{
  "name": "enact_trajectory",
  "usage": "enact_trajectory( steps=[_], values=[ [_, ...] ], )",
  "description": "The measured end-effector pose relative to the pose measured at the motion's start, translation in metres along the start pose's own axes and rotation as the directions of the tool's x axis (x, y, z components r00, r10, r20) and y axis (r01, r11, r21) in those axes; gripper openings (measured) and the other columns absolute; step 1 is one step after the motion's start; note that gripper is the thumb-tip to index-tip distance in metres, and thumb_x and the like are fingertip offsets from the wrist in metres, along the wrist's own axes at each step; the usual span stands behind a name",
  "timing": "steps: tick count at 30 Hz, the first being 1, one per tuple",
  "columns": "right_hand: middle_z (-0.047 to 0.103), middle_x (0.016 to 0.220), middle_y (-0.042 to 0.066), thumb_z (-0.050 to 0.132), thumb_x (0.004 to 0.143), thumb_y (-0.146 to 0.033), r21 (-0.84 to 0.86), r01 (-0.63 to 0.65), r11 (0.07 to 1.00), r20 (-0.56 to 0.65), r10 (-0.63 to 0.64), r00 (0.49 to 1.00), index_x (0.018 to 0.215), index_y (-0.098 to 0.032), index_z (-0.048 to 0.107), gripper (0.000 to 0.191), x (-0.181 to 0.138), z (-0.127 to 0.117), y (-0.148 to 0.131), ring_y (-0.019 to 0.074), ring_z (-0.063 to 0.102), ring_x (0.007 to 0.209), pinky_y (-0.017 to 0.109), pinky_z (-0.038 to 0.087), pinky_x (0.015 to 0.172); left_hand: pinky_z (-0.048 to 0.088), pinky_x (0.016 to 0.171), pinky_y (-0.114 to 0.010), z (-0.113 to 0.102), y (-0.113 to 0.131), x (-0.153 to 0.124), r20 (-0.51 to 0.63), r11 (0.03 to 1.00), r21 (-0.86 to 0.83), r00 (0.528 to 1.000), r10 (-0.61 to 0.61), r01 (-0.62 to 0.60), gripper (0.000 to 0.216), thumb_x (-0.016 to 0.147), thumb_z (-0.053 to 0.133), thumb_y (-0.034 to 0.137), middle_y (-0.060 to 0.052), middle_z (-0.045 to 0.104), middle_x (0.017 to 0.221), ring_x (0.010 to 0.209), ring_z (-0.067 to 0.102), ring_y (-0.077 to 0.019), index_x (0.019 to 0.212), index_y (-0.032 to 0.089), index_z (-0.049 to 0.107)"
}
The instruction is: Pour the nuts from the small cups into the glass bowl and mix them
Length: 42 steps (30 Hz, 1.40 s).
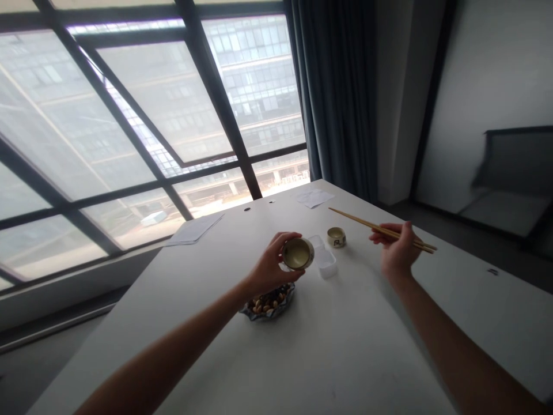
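Note:
My left hand [276, 259] grips a small ceramic cup [298, 254] by its sides, tilted so that its inside faces me; I see nothing in it. Below that hand, partly covered by it, a wavy-rimmed dish [276, 312] of nuts [268, 301] rests on the table. My right hand [398, 249] is closed around a pair of wooden chopsticks [360, 220], their tips pointing left and away from me. Between the hands lie an opened clear plastic box [326, 263] and a second small cup [336, 237] with a dark character on its side, standing upright.
All of this is on a white table [345, 346]. Papers [194, 230] lie at its left edge, and another sheet [317, 197] is near the far corner. Behind are large windows [164, 104] and a dark curtain [339, 92]. A dark chair [518, 161] shows at right.

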State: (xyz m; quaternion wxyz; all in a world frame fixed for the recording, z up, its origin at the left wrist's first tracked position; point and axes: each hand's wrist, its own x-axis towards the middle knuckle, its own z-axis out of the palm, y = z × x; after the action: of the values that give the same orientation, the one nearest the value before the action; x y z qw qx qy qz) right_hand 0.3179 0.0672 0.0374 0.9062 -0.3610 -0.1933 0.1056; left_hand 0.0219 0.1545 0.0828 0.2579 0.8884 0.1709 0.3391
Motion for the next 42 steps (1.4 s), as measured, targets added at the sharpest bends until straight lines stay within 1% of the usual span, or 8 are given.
enact_trajectory(
  steps=[5,11,14,16,21,26,35,42],
  values=[
    [0.063,0.051,0.003,0.051,0.102,-0.048,0.139,0.089,0.986,0.268,-0.124,0.956,0.058,-0.019,0.065,0.055,-0.036,0.013,-0.032,0.0132,0.055,0.033,0.026,0.038,0.033,0.064,0.085,-0.037,0.002,-0.011,0.000,-0.014,1.000,0.030,1.000,-0.008,0.008,0.065,0.080,0.084,0.022,-0.010,0.052,0.137,0.123,0.059,-0.0311,0.138,0.029,0.056],
    [0.074,0.065,0.004,0.049,0.109,-0.041,-0.058,0.176,0.983,0.695,-0.087,0.714,0.082,-0.019,0.075,0.044,-0.096,0.021,-0.027,0.0153,0.068,0.052,0.028,0.056,0.052,0.064,0.082,-0.035,-0.006,-0.023,-0.020,-0.002,0.995,0.099,1.000,-0.007,0.007,0.062,0.082,0.082,0.022,-0.009,0.052,0.134,0.121,0.060,-0.0297,0.138,0.029,0.056],
    [0.078,0.077,0.006,0.052,0.108,-0.039,-0.064,0.222,0.973,0.806,-0.081,0.587,0.085,-0.020,0.075,0.039,-0.107,0.021,-0.018,0.0169,0.073,0.064,0.030,0.060,0.061,0.064,0.080,-0.034,-0.009,-0.024,-0.027,0.002,0.988,0.151,1.000,0.015,-0.015,0.063,0.083,0.081,0.022,-0.010,0.052,0.135,0.119,0.061,-0.0299,0.139,0.029,0.054],
    [0.079,0.079,0.006,0.052,0.108,-0.039,-0.063,0.229,0.971,0.828,-0.077,0.555,0.083,-0.020,0.075,0.039,-0.110,0.021,-0.016,0.0169,0.073,0.065,0.030,0.060,0.062,0.064,0.080,-0.034,-0.013,-0.025,-0.030,0.007,0.979,0.199,0.999,0.033,-0.034,0.065,0.084,0.081,0.021,-0.010,0.051,0.136,0.119,0.061,-0.0301,0.141,0.029,0.053],
    [0.078,0.073,0.006,0.048,0.109,-0.044,-0.075,0.175,0.982,0.721,-0.068,0.689,0.085,-0.020,0.076,0.044,-0.110,0.020,-0.020,0.0177,0.074,0.057,0.030,0.060,0.054,0.060,0.096,-0.042,-0.043,-0.033,-0.039,0.085,0.919,0.381,0.993,0.078,-0.105,0.068,0.085,0.080,0.016,-0.011,0.049,0.138,0.122,0.061,-0.0309,0.145,0.031,0.052],
    [0.075,0.062,0.005,0.050,0.106,-0.055,-0.080,0.072,0.994,0.541,-0.018,0.841,0.076,-0.019,0.075,0.053,-0.104,0.021,-0.020,0.0194,0.071,0.049,0.031,0.057,0.046,0.060,0.090,-0.046,-0.077,-0.041,-0.052,0.254,0.792,0.571,0.964,0.080,-0.217,0.062,0.086,0.074,0.006,-0.010,0.051,0.140,0.115,0.060,-0.0325,0.139,0.034,0.060],
    [0.073,0.059,0.007,0.055,0.101,-0.061,-0.060,-0.033,0.998,0.494,0.058,0.868,0.072,-0.016,0.075,0.057,-0.091,0.016,-0.009,0.0201,0.070,0.046,0.031,0.054,0.044,0.053,0.104,-0.045,-0.080,-0.039,-0.063,0.462,0.672,0.625,0.882,0.091,-0.397,0.074,0.087,0.071,-0.008,-0.003,0.060,0.137,0.114,0.061,-0.0270,0.139,0.044,0.063],
    [0.073,0.057,0.006,0.055,0.100,-0.061,-0.080,-0.041,0.996,0.464,0.074,0.883,0.072,-0.017,0.075,0.056,-0.086,0.014,-0.003,0.0203,0.069,0.045,0.031,0.054,0.044,0.050,0.109,-0.051,-0.082,-0.041,-0.059,0.346,0.743,0.604,0.935,0.081,-0.288,0.057,0.093,0.072,0.003,-0.003,0.063,0.132,0.120,0.059,-0.0292,0.134,0.042,0.067]
  ],
)
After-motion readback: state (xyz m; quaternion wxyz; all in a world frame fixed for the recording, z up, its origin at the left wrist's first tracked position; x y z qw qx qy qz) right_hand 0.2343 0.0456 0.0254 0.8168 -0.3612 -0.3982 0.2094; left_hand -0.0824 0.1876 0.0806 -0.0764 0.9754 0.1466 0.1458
